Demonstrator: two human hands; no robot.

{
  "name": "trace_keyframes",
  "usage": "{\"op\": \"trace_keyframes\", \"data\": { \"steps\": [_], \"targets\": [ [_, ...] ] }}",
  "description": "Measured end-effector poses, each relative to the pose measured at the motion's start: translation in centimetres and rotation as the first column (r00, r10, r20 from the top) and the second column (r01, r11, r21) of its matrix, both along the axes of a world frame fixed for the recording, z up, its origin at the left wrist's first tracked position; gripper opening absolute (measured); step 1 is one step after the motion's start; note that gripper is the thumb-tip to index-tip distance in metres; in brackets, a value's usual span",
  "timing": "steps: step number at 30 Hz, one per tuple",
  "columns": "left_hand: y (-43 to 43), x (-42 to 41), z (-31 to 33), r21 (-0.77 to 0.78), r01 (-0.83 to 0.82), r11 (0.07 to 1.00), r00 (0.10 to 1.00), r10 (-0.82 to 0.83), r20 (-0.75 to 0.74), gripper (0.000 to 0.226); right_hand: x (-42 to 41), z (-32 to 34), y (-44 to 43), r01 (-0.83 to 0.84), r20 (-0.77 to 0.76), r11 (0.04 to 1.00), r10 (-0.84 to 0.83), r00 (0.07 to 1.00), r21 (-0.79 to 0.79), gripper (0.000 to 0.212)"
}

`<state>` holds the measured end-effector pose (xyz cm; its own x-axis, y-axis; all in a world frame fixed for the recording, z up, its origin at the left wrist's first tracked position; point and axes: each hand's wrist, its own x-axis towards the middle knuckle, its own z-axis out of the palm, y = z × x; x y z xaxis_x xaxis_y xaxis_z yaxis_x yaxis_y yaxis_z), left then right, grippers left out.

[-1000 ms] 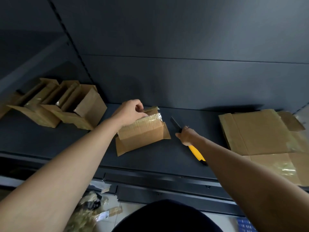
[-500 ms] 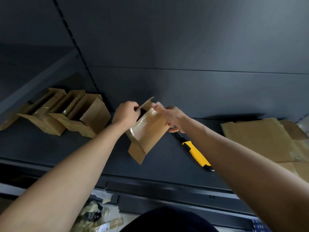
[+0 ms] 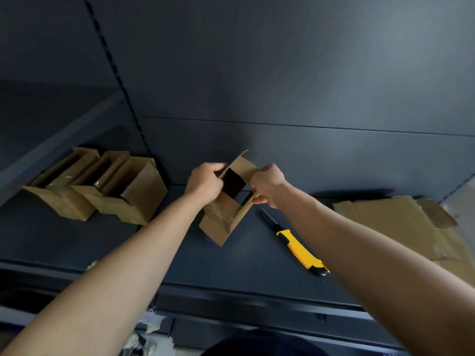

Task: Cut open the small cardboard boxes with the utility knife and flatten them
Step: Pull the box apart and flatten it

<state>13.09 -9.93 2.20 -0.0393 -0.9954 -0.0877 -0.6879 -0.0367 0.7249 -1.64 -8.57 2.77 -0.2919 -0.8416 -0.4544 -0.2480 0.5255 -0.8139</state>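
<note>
Above the dark shelf (image 3: 231, 255), left hand (image 3: 204, 183) and right hand (image 3: 267, 185) clamp the box (image 3: 221, 222), fingertips partly hidden.

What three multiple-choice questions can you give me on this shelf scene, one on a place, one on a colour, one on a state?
1. Where is the knife?
A. On the floor.
B. On the shelf, right of the held box.
C. Inside a box.

2. What colour is most of its handle?
A. Red.
B. Green.
C. Yellow.

3. How is the held box?
A. Open, gripped by the left hand and right hand.
B. Taped shut.
C. Lying flat.

Answers: 1 B, the knife lies on the shelf beside the box, in neither hand. 2 C, the handle is yellow with black trim. 3 A, the box's dark inside shows between the two hands.
</note>
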Motion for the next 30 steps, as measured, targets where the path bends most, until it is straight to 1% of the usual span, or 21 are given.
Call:
{"op": "trace_keyframes", "data": {
  "steps": [3, 5, 7, 8, 9, 10, 11, 12, 13, 14, 16, 18, 20, 21, 22, 23, 24, 25, 26, 28, 30],
  "targets": [
    [0.5, -0.4, 0.7, 0.274, 0.017, 0.962, 1.000, -0.022, 0.013, 0.049, -0.6, 0.1, 0.5, 0.028, -0.010, 0.999, -0.029, 1.000, -0.046, 0.034],
    [1.1, -0.5, 0.9, 0.470, 0.056, 0.881, 0.997, -0.027, -0.068, 0.045, -1.2, -0.2, 0.6, 0.055, 0.019, 0.996, -0.053, 0.998, -0.064, 0.045],
    [1.4, -0.6, 0.8, 0.532, 0.088, 0.842, 0.984, 0.010, -0.179, 0.053, -1.8, -0.3, 0.7, 0.059, 0.034, 0.996, -0.057, 0.998, -0.069, 0.046],
    [1.5, -0.7, 0.6, 0.526, 0.098, 0.845, 0.977, 0.019, -0.212, 0.062, -1.9, -0.3, 0.7, 0.045, -0.006, 0.996, -0.045, 0.999, -0.079, 0.043],
    [1.7, -0.9, 0.6, 0.513, 0.105, 0.852, 0.973, 0.019, -0.231, 0.069, -2.2, -0.4, 0.6, 0.004, -0.111, 0.996, -0.014, 0.994, -0.091, 0.038],
    [1.9, -1.1, 0.5, 0.495, 0.113, 0.862, 0.971, 0.011, -0.240, 0.075, -2.3, -0.3, 0.6, -0.053, -0.257, 0.994, 0.028, 0.966, -0.093, 0.037],
    [2.0, -1.4, 0.4, 0.471, 0.122, 0.874, 0.971, -0.007, -0.238, 0.079, -2.3, -0.4, 0.6, -0.113, -0.391, 0.991, 0.074, 0.918, -0.078, 0.044],
    [2.1, -1.6, 0.3, 0.440, 0.129, 0.888, 0.973, -0.028, -0.228, 0.081, -2.3, -0.5, 0.5, -0.160, -0.482, 0.985, 0.108, 0.869, -0.069, 0.055],
    [2.2, -1.8, 0.2, 0.407, 0.131, 0.904, 0.976, -0.045, -0.213, 0.082, -2.3, -0.6, 0.6, -0.192, -0.542, 0.979, 0.122, 0.831, -0.073, 0.062],
    [2.3, -1.9, 0.2, 0.377, 0.128, 0.918, 0.979, -0.055, -0.197, 0.082, -2.3, -0.8, 0.8, -0.209, -0.589, 0.974, 0.116, 0.800, -0.092, 0.060],
    [2.4, -1.9, 0.2, 0.326, 0.128, 0.937, 0.982, -0.074, -0.172, 0.081, -2.5, -0.9, 1.2, -0.247, -0.678, 0.961, 0.099, 0.728, -0.125, 0.042],
    [2.5, -1.6, 0.3, 0.301, 0.126, 0.945, 0.984, -0.081, -0.158, 0.079, -2.6, -0.7, 1.5, -0.322, -0.763, 0.940, 0.126, 0.633, -0.112, 0.023],
    [2.6, -1.3, 0.3, 0.288, 0.109, 0.952, 0.987, -0.069, -0.146, 0.076, -2.9, -0.4, 1.6, -0.361, -0.812, 0.927, 0.133, 0.568, -0.101, 0.016],
    [2.6, -1.2, 0.2, 0.273, 0.105, 0.956, 0.988, -0.070, -0.136, 0.074, -3.2, -0.3, 1.5, -0.351, -0.816, 0.930, 0.119, 0.566, -0.107, 0.015],
    [2.7, -1.1, 0.2, 0.255, 0.107, 0.961, 0.989, -0.078, -0.122, 0.071, -3.6, -0.1, 1.3, -0.315, -0.790, 0.940, 0.091, 0.606, -0.133, 0.016],
    [2.6, -1.0, 0.2, 0.234, 0.117, 0.965, 0.989, -0.093, -0.111, 0.068, -4.1, 0.1, 1.2, -0.252, -0.715, 0.951, 0.051, 0.697, -0.177, 0.018],
    [2.6, -0.9, 0.3, 0.219, 0.136, 0.966, 0.987, -0.113, -0.116, 0.065, -4.5, 0.4, 1.0, -0.162, -0.579, 0.962, 0.004, 0.815, -0.220, 0.020],
    [2.6, -0.9, 0.3, 0.205, 0.164, 0.965, 0.980, -0.135, -0.148, 0.060, -4.8, 0.7, 0.9, -0.049, -0.394, 0.968, -0.053, 0.918, -0.245, 0.022],
    [2.7, -0.9, 0.4, 0.193, 0.201, 0.960, 0.965, -0.161, -0.205, 0.056, -5.0, 0.9, 0.8, 0.062, -0.198, 0.970, -0.110, 0.974, -0.234, 0.023],
    [3.2, -1.6, 0.6, 0.137, 0.263, 0.955, 0.926, -0.210, -0.313, 0.052, -4.8, 1.0, 1.0, 0.199, 0.085, 0.966, -0.187, 0.979, -0.165, 0.024],
    [3.7, -2.9, 0.6, 0.059, 0.293, 0.954, 0.904, -0.256, -0.342, 0.053, -4.3, 1.0, 1.0, 0.275, 0.286, 0.953, -0.231, 0.930, -0.124, 0.030]
  ]
}}
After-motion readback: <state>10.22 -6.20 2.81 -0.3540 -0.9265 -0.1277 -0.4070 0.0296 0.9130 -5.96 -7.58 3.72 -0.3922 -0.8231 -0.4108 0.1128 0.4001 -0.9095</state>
